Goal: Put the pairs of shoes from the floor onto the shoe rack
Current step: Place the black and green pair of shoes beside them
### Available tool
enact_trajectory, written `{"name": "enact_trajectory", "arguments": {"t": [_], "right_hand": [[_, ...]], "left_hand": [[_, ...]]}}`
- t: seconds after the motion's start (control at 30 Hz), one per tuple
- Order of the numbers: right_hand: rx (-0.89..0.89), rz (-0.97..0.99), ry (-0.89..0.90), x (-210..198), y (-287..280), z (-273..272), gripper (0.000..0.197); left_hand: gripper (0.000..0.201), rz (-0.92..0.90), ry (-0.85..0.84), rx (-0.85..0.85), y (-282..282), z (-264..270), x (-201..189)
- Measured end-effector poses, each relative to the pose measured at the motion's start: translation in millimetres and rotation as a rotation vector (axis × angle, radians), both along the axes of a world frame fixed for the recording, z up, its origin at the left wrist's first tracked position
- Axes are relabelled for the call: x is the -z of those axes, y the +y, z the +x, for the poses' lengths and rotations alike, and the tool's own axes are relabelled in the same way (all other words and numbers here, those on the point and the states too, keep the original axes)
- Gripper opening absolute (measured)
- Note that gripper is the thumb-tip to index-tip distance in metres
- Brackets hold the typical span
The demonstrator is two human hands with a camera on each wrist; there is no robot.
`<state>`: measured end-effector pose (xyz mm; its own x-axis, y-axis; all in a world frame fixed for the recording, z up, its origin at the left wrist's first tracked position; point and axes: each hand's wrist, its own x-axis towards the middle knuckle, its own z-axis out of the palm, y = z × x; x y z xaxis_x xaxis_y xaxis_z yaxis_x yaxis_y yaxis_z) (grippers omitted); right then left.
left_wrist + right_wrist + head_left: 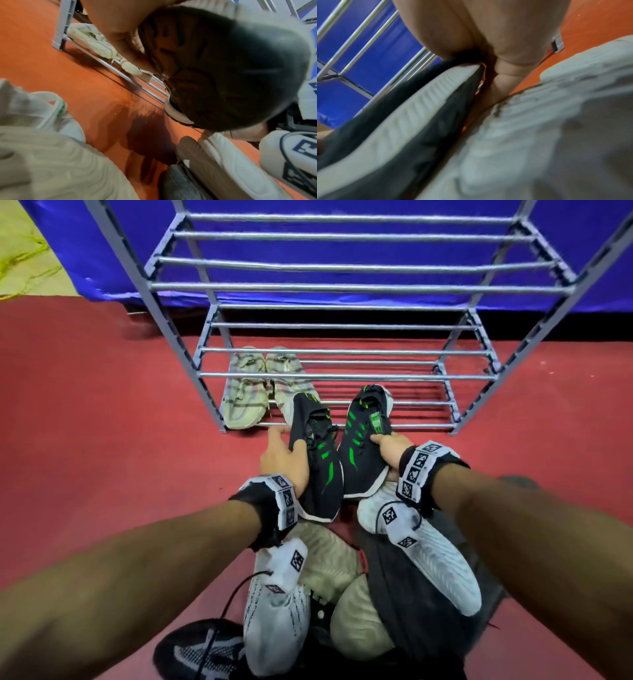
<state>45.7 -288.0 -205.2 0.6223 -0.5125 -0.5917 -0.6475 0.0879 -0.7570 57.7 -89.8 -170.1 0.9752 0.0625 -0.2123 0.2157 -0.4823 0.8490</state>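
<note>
Before the shoe rack, each hand grips one black shoe.

Both forearms are bare. Each wrist wears a black strap carrying a white camera block printed with square black-and-white coded markers; thin black cables trail below.

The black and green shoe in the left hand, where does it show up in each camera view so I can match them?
Head: the black and green shoe sits centre frame, gripped by the left hand, in front of the shoe rack.
Left wrist: its dark sole fills the upper right.
Right wrist: I cannot tell that it shows; the dark shoe there looks like its mate.
Shared landmark: the shoe rack's grey bars.
</note>
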Motion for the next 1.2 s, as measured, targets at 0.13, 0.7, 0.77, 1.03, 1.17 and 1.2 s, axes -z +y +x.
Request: {"name": "enact_trajectory", "arguments": {"t": [0.13, 0.7, 0.77, 1.03, 1.17, 1.2], "right_hand": [[0.076, -0.018, -0.032, 0, -10, 0, 0.025], [0.117, -0.173, -0.029, 12, -80, -1, 0.041], [0.123, -0.119, 0.030, 18, -81, -6, 0.053], [0.043, 0.013, 0.128, 15, -80, -17, 0.053], [0.013, 0.079, 0.113, 14, -83, -24, 0.053], [0.026, 0.109, 0.100, 15, -85, -26, 0.052]], "left_hand": [[0.027, -0.073, -0.064, 0.072, -14, 8, -1], [0.076, -0.155, 0.220, 0.367, -90, 78, 88], [0.071, -0.152, 0.197, 0.401, -84, 68, 84], [0.081, -0.104, 0.474, 0.318, -71, 28, 92], [0.097, -0.248, 0.414, 0.331, -79, 10, 102], [0.106, -0.260, 0.374, 0.309, -78, 10, 115]]}}
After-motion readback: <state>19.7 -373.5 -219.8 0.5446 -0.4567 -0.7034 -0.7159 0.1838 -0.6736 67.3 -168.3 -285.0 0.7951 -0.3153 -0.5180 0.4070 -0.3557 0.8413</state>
